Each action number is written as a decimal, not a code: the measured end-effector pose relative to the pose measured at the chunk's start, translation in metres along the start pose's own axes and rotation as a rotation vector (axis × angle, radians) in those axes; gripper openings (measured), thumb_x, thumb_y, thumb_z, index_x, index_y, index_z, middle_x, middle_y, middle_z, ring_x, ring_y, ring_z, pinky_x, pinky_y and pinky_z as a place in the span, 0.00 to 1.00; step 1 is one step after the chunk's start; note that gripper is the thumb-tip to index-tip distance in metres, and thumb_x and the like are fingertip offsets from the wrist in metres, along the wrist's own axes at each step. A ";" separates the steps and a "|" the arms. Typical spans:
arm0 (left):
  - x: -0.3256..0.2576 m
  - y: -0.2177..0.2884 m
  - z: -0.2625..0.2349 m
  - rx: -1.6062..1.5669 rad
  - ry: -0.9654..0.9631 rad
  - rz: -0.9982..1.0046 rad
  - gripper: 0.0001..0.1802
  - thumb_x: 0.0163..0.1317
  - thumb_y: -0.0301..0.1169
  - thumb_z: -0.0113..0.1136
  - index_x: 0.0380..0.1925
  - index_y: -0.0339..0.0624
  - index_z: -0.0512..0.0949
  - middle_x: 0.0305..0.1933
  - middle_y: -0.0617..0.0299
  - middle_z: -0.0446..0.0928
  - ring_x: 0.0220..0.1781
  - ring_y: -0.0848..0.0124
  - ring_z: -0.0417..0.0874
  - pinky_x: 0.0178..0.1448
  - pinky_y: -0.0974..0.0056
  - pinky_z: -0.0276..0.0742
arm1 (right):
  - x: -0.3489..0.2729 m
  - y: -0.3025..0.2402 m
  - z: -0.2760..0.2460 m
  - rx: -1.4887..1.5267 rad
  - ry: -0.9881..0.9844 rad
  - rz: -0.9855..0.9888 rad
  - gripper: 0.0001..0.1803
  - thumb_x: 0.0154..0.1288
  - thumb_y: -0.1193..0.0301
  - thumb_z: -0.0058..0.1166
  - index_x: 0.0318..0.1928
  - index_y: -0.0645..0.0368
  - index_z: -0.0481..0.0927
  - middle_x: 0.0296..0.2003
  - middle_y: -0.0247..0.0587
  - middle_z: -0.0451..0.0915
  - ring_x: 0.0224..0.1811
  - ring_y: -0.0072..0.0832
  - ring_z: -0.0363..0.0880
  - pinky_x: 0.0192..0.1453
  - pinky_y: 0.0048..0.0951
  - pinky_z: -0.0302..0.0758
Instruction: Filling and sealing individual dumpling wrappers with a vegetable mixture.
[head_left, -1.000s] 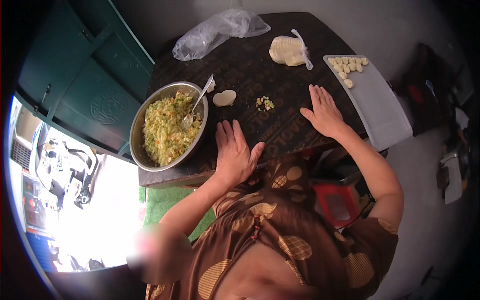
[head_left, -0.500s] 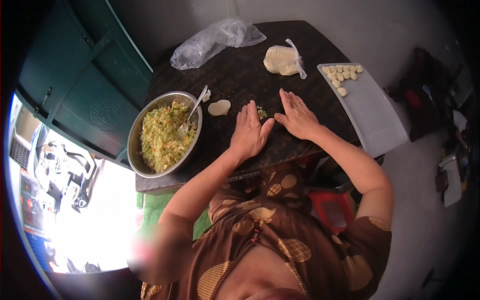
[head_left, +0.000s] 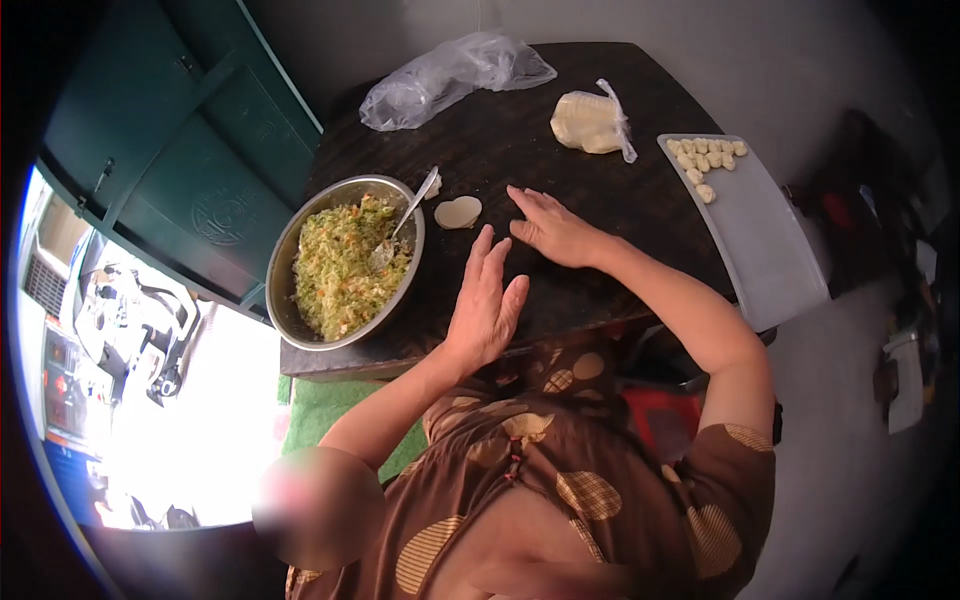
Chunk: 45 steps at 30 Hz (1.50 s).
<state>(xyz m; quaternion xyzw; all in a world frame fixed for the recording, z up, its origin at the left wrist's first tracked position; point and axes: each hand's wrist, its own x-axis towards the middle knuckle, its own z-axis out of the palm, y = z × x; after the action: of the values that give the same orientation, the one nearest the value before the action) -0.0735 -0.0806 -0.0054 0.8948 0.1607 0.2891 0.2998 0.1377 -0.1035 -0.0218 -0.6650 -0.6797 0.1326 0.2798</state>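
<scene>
My left hand (head_left: 484, 306) hovers near the table's front edge, fingers stretched and holding nothing. My right hand (head_left: 560, 232) is farther out on the dark table (head_left: 640, 190), flat with fingers extended and also holding nothing. Just beyond the left fingertips lie pale round dumpling wrappers (head_left: 458, 212). Left of them stands a steel bowl (head_left: 274, 275) of chopped vegetable filling (head_left: 345, 265). A metal spoon (head_left: 416, 207) rests in it, its handle over the rim. A small white scrap (head_left: 434, 187) sits beside the spoon handle.
At right, a pale tray (head_left: 765, 225) carries several small dumplings (head_left: 706, 155) at its far end. A plastic bag of cream-coloured wrappers (head_left: 588, 122) and a crumpled clear plastic bag (head_left: 455, 80) lie at the back. Green doors (head_left: 190, 170) stand left.
My right hand has moved left, and my left hand has come slightly nearer to me. Green filling crumbs seen between the hands before no longer show. The view has shifted a little.
</scene>
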 end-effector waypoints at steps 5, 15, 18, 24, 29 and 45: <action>-0.008 -0.012 0.003 -0.112 0.117 -0.046 0.25 0.70 0.42 0.46 0.57 0.33 0.64 0.68 0.35 0.54 0.67 0.43 0.61 0.67 0.54 0.61 | 0.033 0.011 0.003 -0.221 0.256 -0.247 0.20 0.63 0.64 0.50 0.50 0.65 0.77 0.53 0.54 0.73 0.59 0.47 0.67 0.64 0.41 0.62; -0.012 -0.015 0.004 -0.239 0.199 -0.069 0.17 0.69 0.36 0.46 0.47 0.33 0.73 0.60 0.38 0.66 0.61 0.46 0.70 0.63 0.57 0.65 | 0.091 -0.019 0.027 -0.255 0.120 -0.084 0.15 0.53 0.80 0.48 0.43 0.59 0.79 0.44 0.46 0.75 0.51 0.43 0.72 0.55 0.40 0.69; -0.012 -0.015 0.002 -0.241 0.205 -0.069 0.16 0.69 0.36 0.47 0.46 0.33 0.73 0.60 0.38 0.67 0.61 0.47 0.70 0.63 0.57 0.66 | 0.093 -0.025 0.028 -0.288 0.028 -0.019 0.15 0.53 0.80 0.47 0.42 0.59 0.79 0.44 0.46 0.76 0.52 0.44 0.72 0.55 0.40 0.70; -0.011 -0.015 0.001 -0.260 0.208 -0.080 0.16 0.69 0.35 0.47 0.45 0.32 0.74 0.58 0.38 0.68 0.60 0.47 0.71 0.62 0.57 0.66 | 0.097 -0.010 0.015 -0.035 0.071 -0.120 0.09 0.56 0.75 0.48 0.34 0.58 0.83 0.36 0.48 0.80 0.43 0.44 0.79 0.48 0.40 0.75; -0.012 -0.015 0.000 -0.292 0.205 -0.085 0.16 0.69 0.35 0.47 0.44 0.32 0.74 0.58 0.38 0.68 0.59 0.47 0.71 0.61 0.58 0.67 | 0.100 0.026 -0.006 -0.102 0.259 -0.086 0.19 0.65 0.64 0.45 0.51 0.62 0.75 0.52 0.53 0.74 0.58 0.45 0.70 0.61 0.40 0.67; -0.011 -0.012 0.004 -0.226 0.196 -0.104 0.15 0.68 0.34 0.48 0.42 0.32 0.75 0.55 0.40 0.71 0.58 0.47 0.72 0.61 0.56 0.67 | 0.076 0.041 -0.006 -0.088 -0.151 -0.348 0.36 0.71 0.44 0.30 0.67 0.58 0.58 0.66 0.52 0.60 0.71 0.48 0.53 0.73 0.40 0.52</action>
<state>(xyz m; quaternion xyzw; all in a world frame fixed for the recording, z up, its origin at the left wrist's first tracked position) -0.0809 -0.0779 -0.0199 0.8135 0.2019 0.3751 0.3959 0.1785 -0.0273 -0.0245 -0.5371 -0.8087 0.1017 0.2173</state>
